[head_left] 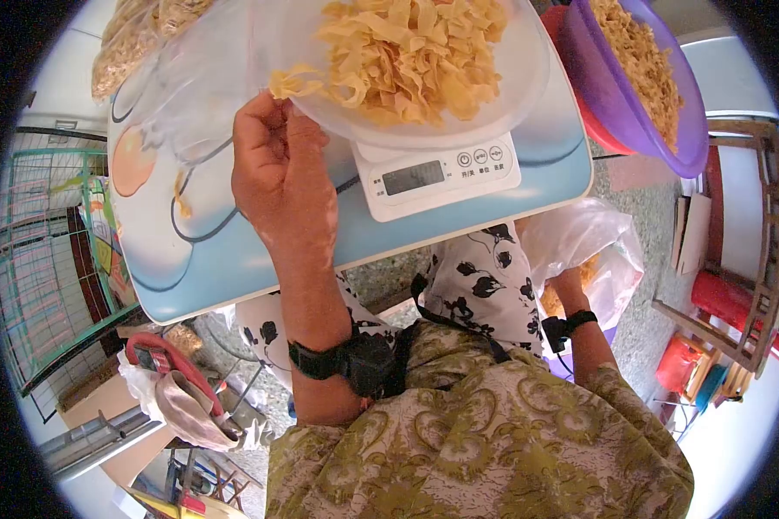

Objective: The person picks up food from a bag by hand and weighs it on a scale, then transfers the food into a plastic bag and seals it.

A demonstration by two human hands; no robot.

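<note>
A white plate (528, 86) heaped with curled yellow strips (415, 52) rests on a white digital scale (441, 182). Its display looks dark, with no readable figure. My left hand (286, 164) is at the plate's left rim, its fingers curled and pinched at a few yellow strips (299, 84) that overhang the edge. Low on the right, my right hand (569, 287) reaches into a clear plastic bag (610, 246) that contains more yellow pieces (589, 270). The bag and its contents hide the fingers of that hand.
The scale stands on a blue-and-white tabletop (476, 221) with a rounded front edge. Clear plastic and a filled bag (134, 48) lie at its left. A purple basin (688, 104) of yellow pieces is at the right. A wire cage (56, 251) stands far left.
</note>
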